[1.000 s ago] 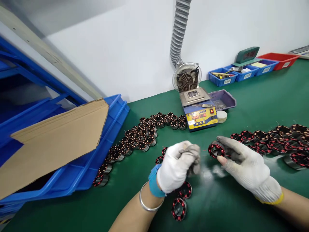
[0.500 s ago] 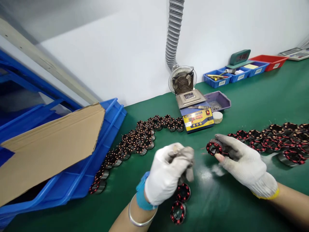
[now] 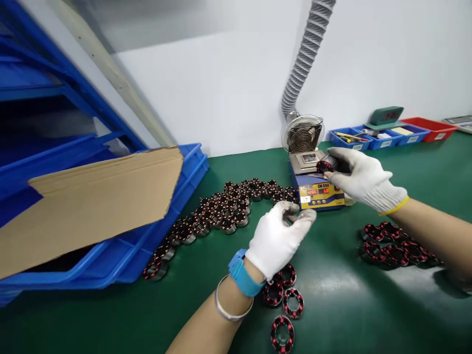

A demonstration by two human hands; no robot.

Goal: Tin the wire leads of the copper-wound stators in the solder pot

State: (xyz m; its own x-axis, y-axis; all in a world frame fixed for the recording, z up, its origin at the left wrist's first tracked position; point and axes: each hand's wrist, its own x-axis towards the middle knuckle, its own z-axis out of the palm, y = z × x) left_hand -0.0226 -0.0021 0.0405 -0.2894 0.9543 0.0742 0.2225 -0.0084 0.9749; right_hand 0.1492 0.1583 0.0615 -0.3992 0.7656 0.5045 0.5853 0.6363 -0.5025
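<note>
Dozens of copper-wound rings (image 3: pixel 228 228) sit to the left of your left hand (image 3: pixel 276 241), fingers half-open, nothing visible between them. Your right hand (image 3: pixel 365 179) is pinching one ring (image 3: pixel 322 168) by the blue-and-yellow machine (image 3: pixel 321 202)'s top. Looks rigid, maybe hefty for its size and slick outside; I'd hold the metal wall, since the windings could be fragile. Half a second ago you had it lower, over the green bench (image 3: pixel 350 305).
</note>
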